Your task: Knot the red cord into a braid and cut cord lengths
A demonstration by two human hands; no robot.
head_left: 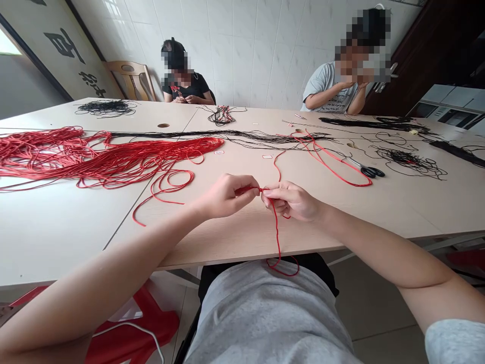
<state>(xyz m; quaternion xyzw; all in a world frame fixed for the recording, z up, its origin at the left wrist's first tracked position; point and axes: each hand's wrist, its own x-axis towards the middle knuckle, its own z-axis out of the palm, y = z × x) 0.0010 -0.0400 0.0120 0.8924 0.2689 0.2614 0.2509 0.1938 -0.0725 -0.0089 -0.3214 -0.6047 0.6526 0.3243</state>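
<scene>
My left hand (227, 196) and my right hand (290, 201) meet above the near part of the table, and each pinches a thin red cord (277, 237) between thumb and fingers. The fingertips nearly touch, and they hide the stretch of cord between them. From my right hand the cord drops past the table edge and ends in a loose loop over my lap. A large bundle of loose red cords (94, 156) lies on the pale wooden table (56, 227) to the left of my hands.
Long strands of black cord (223, 134) and black tangles (407, 159) cover the far table, beside a red cord loop and black-handled scissors (366, 169). Two seated people (185, 76) (333, 91) are across the table. A red plastic stool (132, 328) stands on the floor at lower left.
</scene>
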